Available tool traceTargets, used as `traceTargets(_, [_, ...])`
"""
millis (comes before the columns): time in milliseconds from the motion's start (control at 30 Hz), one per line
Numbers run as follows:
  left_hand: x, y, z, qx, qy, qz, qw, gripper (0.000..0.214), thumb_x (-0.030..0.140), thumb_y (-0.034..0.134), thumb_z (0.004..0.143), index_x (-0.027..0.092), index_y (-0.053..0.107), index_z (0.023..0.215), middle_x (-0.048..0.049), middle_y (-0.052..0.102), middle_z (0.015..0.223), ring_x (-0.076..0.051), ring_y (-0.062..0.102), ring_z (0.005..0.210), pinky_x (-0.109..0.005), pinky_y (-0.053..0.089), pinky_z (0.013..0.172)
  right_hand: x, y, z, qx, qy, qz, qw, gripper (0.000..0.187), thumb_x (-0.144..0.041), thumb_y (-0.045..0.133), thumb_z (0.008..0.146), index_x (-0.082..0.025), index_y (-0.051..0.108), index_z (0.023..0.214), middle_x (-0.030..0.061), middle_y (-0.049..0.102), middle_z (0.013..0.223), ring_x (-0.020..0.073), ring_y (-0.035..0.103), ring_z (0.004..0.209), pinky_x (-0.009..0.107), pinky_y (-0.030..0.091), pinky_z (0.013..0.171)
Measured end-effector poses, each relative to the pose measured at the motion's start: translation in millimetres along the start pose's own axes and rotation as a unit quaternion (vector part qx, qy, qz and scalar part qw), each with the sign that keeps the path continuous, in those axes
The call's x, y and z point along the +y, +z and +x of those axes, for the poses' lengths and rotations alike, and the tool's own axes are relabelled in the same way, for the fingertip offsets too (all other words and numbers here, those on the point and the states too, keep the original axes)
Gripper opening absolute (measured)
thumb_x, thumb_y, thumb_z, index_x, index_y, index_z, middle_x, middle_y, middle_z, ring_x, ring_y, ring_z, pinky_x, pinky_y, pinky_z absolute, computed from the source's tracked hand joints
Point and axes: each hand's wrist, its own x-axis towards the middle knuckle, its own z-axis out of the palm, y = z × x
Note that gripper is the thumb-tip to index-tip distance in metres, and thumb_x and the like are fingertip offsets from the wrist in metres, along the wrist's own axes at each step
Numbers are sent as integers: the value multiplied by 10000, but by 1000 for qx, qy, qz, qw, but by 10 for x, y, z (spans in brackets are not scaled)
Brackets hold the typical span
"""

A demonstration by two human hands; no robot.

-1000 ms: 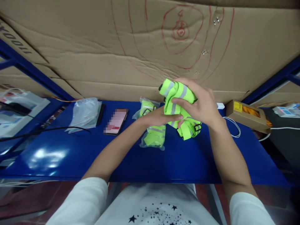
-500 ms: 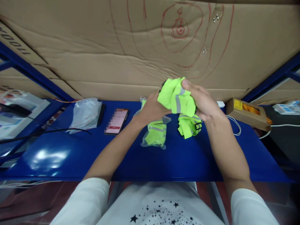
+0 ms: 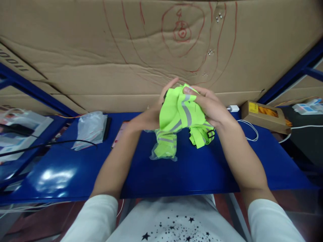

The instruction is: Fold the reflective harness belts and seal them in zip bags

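Note:
My right hand (image 3: 210, 106) grips a folded neon yellow-green reflective strap vest (image 3: 173, 107) with grey bands, its thumb pressed on top. Against the vest's left side lies my left hand (image 3: 152, 112), blurred, one finger stretched upward and the others hidden behind the fabric. The vest is held above the blue table, with a loop hanging toward the front. Below it lies another neon bundle in a clear plastic bag (image 3: 165, 149), partly covered. To the right, under my right hand, rests a second, unbagged reflective strap bundle (image 3: 199, 136) with a black buckle.
On the blue table (image 3: 181, 178), a phone (image 3: 120, 132) is partly behind my left forearm. Clear plastic bags (image 3: 89, 129) lie farther left by a black cable. A white charger (image 3: 233, 108) and an open cardboard box (image 3: 264, 117) stand right. A cardboard wall (image 3: 101, 74) rises behind.
The held vest has shifted left and spread, with a loop now hanging lower. My left hand has moved left, a finger extending upward, and its forearm now covers part of the phone.

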Motion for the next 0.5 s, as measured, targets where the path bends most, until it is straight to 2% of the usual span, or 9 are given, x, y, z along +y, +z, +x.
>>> traceTargets(67, [66,-259,-90,-108,-44,37,992,1233,389,844,804,300,-3,1694,-144,137,1772,-389,281,1596,-512,406,1216,-2,-84,-10,71,-72,-154,983,475,-612,626,961,-250,718,1253,49,764,1241,282,721,1179,441,579,1002])
traceTargets(133, [177,-419,-169,-98,-5,97,990,1252,463,832,817,350,-62,1686,-158,120,1773,-387,177,1628,-576,354,1222,-22,-143,-40,108,-110,-282,947,491,-575,700,931,-278,694,1322,45,732,1336,323,678,1263,494,521,1089])
traceTargets(200, [305,-402,-199,-29,74,147,986,1251,535,849,799,346,-11,1689,-161,105,1773,-388,140,1636,-612,282,1250,-48,-152,-73,111,-110,-345,926,539,-565,718,926,-301,662,1392,46,714,1385,368,653,1306,540,485,1126])
traceTargets(267, [390,-230,-169,3,132,238,962,1214,562,857,791,294,93,1695,-168,170,1760,-371,153,1640,-589,185,1312,-70,-111,-91,89,-113,-339,930,541,-554,717,931,-313,652,1411,29,702,1411,371,645,1324,539,485,1132])
traceTargets(300, [400,-116,-136,-13,138,293,946,1197,560,858,792,254,132,1693,-175,184,1757,-376,126,1646,-590,130,1328,-74,-77,-90,69,-121,-314,939,517,-535,707,943,-311,656,1406,19,690,1429,351,639,1339,520,487,1142])
traceTargets(367, [356,99,-61,-20,130,357,925,1112,455,909,761,224,291,1656,-182,230,1744,-390,173,1635,-575,146,1330,-60,-1,-67,33,-138,-247,959,442,-497,663,977,-300,676,1372,7,671,1456,292,624,1366,464,480,1172])
traceTargets(433, [267,242,-3,2,122,369,921,991,323,927,741,266,424,1592,-150,256,1742,-389,230,1621,-561,185,1325,-10,70,-23,29,-130,-184,974,406,-493,628,990,-274,702,1325,25,676,1448,261,611,1378,440,468,1191])
traceTargets(500, [197,305,16,17,120,367,922,883,257,876,785,289,459,1562,-118,258,1746,-385,251,1616,-573,171,1328,64,126,23,31,-91,-120,988,421,-526,625,975,-272,713,1299,35,699,1411,264,608,1377,464,471,1188])
